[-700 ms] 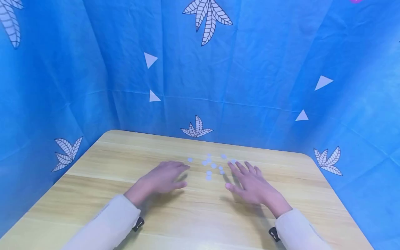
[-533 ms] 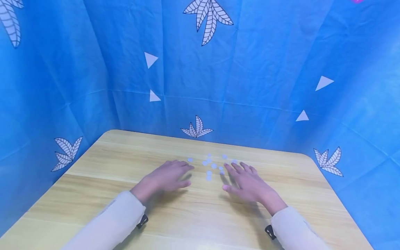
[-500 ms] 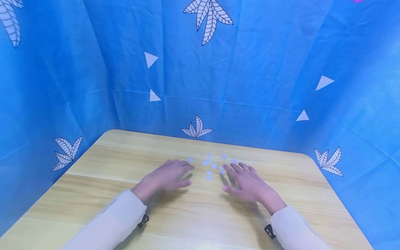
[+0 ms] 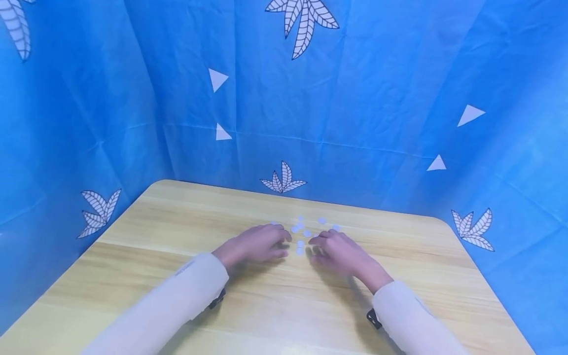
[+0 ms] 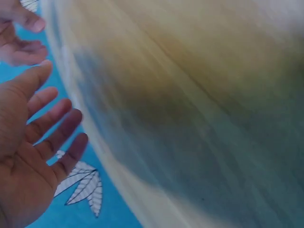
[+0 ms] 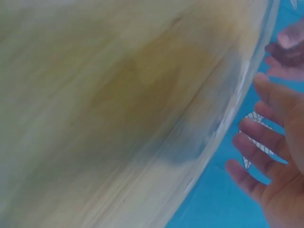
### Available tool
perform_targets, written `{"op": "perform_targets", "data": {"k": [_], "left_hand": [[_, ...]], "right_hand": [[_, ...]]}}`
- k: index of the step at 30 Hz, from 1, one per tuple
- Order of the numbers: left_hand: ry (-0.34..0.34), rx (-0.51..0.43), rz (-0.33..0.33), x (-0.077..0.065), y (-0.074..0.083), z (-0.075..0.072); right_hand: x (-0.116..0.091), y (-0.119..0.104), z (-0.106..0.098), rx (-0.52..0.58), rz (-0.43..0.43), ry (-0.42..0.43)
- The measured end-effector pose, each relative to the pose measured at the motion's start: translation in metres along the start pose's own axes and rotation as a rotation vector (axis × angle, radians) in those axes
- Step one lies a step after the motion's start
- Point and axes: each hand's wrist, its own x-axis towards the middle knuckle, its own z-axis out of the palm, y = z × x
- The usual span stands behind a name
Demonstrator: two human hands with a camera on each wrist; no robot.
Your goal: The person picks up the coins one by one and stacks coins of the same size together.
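Observation:
Several small pale round discs [image 4: 307,233] lie scattered on the wooden table, toward its far side. My left hand [image 4: 262,242] is just left of them and hides part of the leftmost disc. On the other side, my right hand [image 4: 339,254] overlaps some of the discs from the front; whether its fingertips touch any cannot be told. In the left wrist view the left hand [image 5: 33,142] has loosely bent, spread fingers and holds nothing. The right wrist view likewise has the right hand [image 6: 280,152] with relaxed fingers and nothing held. No discs show in either wrist view.
The light wooden table [image 4: 266,305] has rounded far corners. Blue cloth [image 4: 377,84] with white leaf and triangle prints hangs close behind it and at both sides. Pale sleeves cover both forearms, with a dark strap end [image 4: 373,318] below the right cuff.
Both hands have moved inward, toward each other and the discs, and their fingers look more bent. The head view has shifted slightly. The discs look unmoved on the table.

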Motion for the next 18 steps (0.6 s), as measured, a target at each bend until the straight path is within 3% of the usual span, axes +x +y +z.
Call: {"op": "perform_targets", "data": {"k": [5, 9, 14, 18], "left_hand": [[0.002, -0.157, 0.027, 0.012, -0.006, 0.009], [-0.010, -0.264, 0.010, 0.018, -0.008, 0.013], [-0.043, -0.355, -0.021, 0.023, -0.008, 0.015], [-0.040, -0.383, -0.033, 0.028, -0.007, 0.016]], "right_hand": [[0.012, -0.002, 0.006, 0.072, -0.002, -0.033], [0.019, -0.001, 0.010, 0.170, 0.023, -0.041], [0.022, 0.001, 0.014, 0.278, 0.072, -0.024], [0.024, 0.001, 0.020, 0.305, 0.064, 0.020]]}}
